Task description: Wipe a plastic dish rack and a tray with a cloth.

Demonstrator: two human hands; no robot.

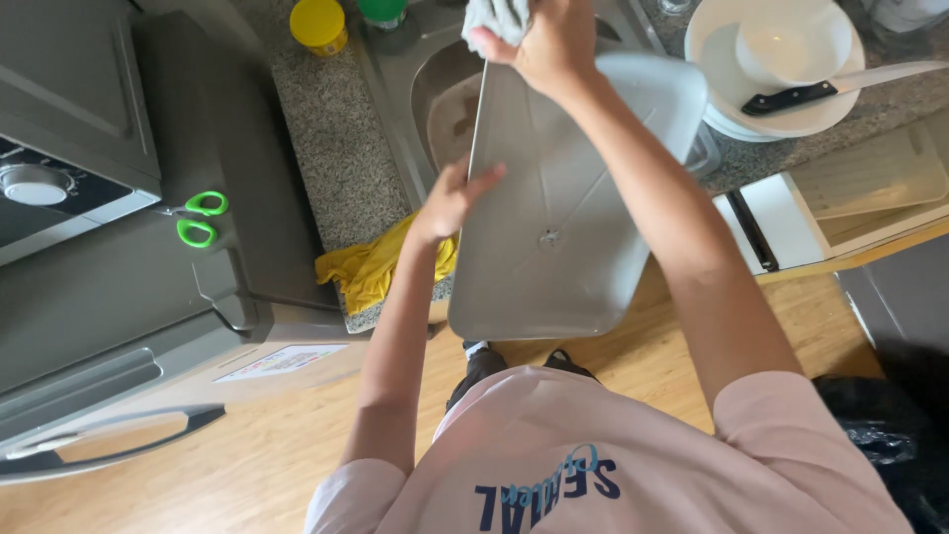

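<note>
Fingers [473, 188] of the left hand [450, 203] curl over the left edge of a grey tray [554, 198] at centre frame, thumb underneath, clamped on its rim. At the top of the frame the right hand [549, 44] is closed around a grey cloth [494, 15], pressing it against the tray's upper end. The tray stands tilted over the sink [425, 79], its far end above the basin and its near end jutting past the counter [326, 148] edge toward the person's body.

It looks like thin moulded plastic: light, fairly stiff but likely to flex if held by one corner, and probably slick if wet. Its raised rim along the long sides seems the surest hold, as the left hand shows.

A yellow cloth [371, 267] lies on the counter just beside the left wrist. Green scissors [201, 218] sit at centre left, well apart. Stacked white plates [717, 59] with a bowl [796, 44] and a black-handled knife [830, 87] fill the upper right.
</note>
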